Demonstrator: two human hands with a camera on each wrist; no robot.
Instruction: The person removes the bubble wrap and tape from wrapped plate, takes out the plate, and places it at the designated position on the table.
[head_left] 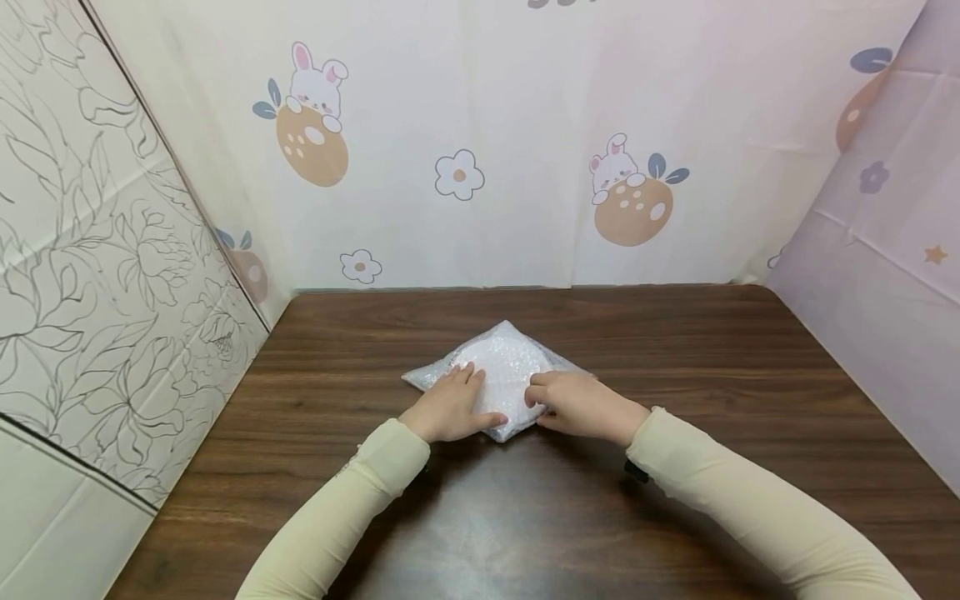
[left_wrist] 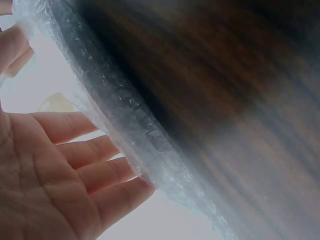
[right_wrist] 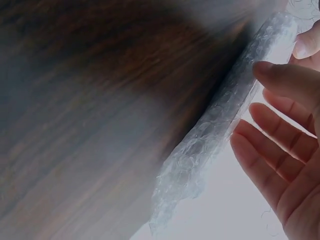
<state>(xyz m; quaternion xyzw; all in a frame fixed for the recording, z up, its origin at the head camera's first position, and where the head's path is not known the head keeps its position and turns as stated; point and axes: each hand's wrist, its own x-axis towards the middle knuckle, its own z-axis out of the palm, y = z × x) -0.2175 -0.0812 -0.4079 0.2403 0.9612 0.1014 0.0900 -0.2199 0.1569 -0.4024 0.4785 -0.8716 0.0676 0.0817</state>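
A flat, whitish package in clear bubble wrap point(head_left: 504, 367) lies on the wooden table, its wrap ending in pointed corners left, right, back and front. On its left part rests my left hand point(head_left: 450, 407), palm down, fingers spread; in the left wrist view the fingers of that hand point(left_wrist: 65, 170) reach the bubble wrap edge point(left_wrist: 135, 120). At the package's right edge is my right hand point(head_left: 588, 406), fingers slightly bent. In the right wrist view the right thumb touches the wrap point(right_wrist: 200, 135), and the other fingers of the right hand point(right_wrist: 285, 130) are loosely extended beside it.
The dark wood table point(head_left: 480, 517) reaches back to a curtain point(head_left: 525, 100) printed with rabbits and flowers. A panel with line-drawn flowers point(head_left: 97, 250) stands on the left, and a pale cloth point(head_left: 892, 250) hangs on the right.
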